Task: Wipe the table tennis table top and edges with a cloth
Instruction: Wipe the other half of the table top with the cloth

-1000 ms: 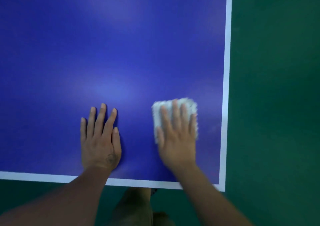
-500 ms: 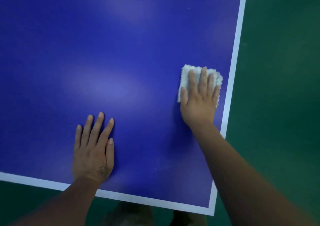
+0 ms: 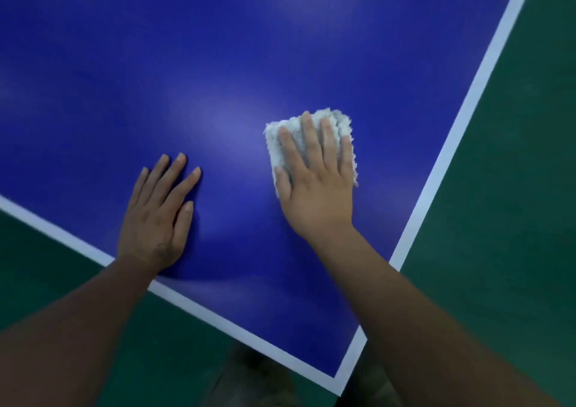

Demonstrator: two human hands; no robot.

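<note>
I am pressing my right hand [image 3: 314, 188] flat, fingers spread and extended, on top of a folded, fluffy white terry cloth [image 3: 311, 140], pinning it against the glossy blue table tennis table top [image 3: 218, 63] rather than gripping it. The cloth is lying on the blue surface near the table's corner, inward from the white edge stripe [image 3: 448, 144] along the right side, not touching it. I am resting my left hand [image 3: 157, 213] palm down, open and holding nothing, on the blue surface just inside the near white stripe. Dark green flooring [image 3: 514, 219] is showing beyond both edges.
</note>
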